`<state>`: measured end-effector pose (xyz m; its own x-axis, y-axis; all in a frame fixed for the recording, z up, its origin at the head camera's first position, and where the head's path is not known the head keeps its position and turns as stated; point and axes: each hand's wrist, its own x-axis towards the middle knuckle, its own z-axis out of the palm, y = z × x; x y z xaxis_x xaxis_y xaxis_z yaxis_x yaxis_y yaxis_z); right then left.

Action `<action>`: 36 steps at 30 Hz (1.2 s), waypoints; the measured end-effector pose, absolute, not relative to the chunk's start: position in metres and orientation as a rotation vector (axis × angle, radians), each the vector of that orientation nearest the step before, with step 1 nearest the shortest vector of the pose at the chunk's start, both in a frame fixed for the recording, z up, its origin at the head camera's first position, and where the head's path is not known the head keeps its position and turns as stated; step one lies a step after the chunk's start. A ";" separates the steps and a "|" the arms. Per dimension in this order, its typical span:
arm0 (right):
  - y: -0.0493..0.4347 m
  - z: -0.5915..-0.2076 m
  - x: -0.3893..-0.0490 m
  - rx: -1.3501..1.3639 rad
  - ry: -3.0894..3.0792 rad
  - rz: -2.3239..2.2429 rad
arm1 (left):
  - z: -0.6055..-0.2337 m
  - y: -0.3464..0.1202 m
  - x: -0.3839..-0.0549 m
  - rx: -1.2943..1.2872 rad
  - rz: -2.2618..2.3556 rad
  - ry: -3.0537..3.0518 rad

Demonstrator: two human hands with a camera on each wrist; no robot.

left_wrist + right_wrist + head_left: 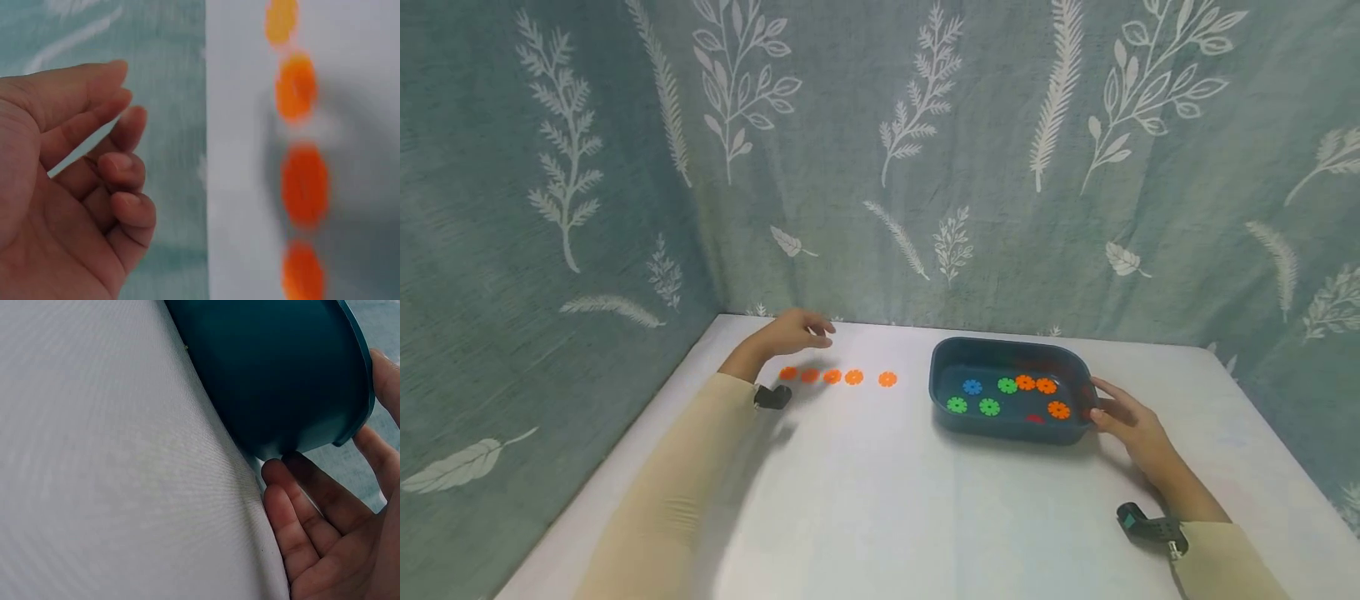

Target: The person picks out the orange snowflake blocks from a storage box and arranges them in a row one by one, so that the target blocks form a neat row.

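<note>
My left hand (797,332) hovers above the far left of the table, loosely curled around nothing. Below it runs a row of several orange notched discs (853,377), the rightmost one set a little apart. In the left wrist view, the discs (305,185) look blurred, beside my bent fingers (128,172). At the right end of a dark teal plastic tub (1000,431), my right hand (1138,429) holds the rim. The right wrist view puts the thumb at the tub's (281,375) rim and the other fingers against its end wall.
Inside the tub lie a blue disc (972,387), three green discs (989,407), three orange discs (1058,410) and a red piece (1035,418). A leaf-patterned curtain (850,167) hangs behind and left of the white table (865,500).
</note>
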<state>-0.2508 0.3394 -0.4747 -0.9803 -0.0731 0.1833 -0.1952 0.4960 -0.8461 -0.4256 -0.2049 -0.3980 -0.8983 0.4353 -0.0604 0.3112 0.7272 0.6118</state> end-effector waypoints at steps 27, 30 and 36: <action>0.340 -0.478 -0.255 0.259 -2.590 1.523 | -0.399 0.065 -0.387 1.326 0.741 2.268; 0.340 -0.478 -0.255 0.260 -2.585 1.530 | -0.405 0.081 -0.384 1.360 0.679 2.272; 0.341 -0.478 -0.255 0.261 -2.567 1.538 | -0.411 0.105 -0.381 1.404 0.594 2.290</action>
